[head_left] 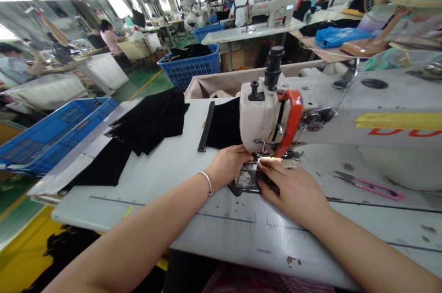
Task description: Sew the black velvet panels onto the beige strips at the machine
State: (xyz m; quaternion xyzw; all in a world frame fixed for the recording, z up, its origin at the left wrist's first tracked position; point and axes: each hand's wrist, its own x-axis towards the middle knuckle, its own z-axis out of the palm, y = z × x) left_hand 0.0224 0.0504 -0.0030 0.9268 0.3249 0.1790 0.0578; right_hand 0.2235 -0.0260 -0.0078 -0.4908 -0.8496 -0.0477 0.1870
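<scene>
At the sewing machine (257, 118), both of my hands meet under the needle area. My left hand (230, 164), with a silver bangle at the wrist, has its fingers bent down on the edge of a black fabric piece (224, 125) beside the presser foot. Along that fabric's left end lies a dark strip (206, 128). My right hand (293, 184) rests right of the needle, a ring on one finger, fingers and thumb closing around something dark on the metal plate (247, 180). What its fingertips pinch is mostly hidden.
Black fabric pieces (152, 118) lie piled at the table's left. Pink-handled thread snips (371, 185) lie to the right under the machine arm. Blue crates (193, 65) stand beyond the table, and a yellow bin (29, 242) sits below left. Other people work farther off.
</scene>
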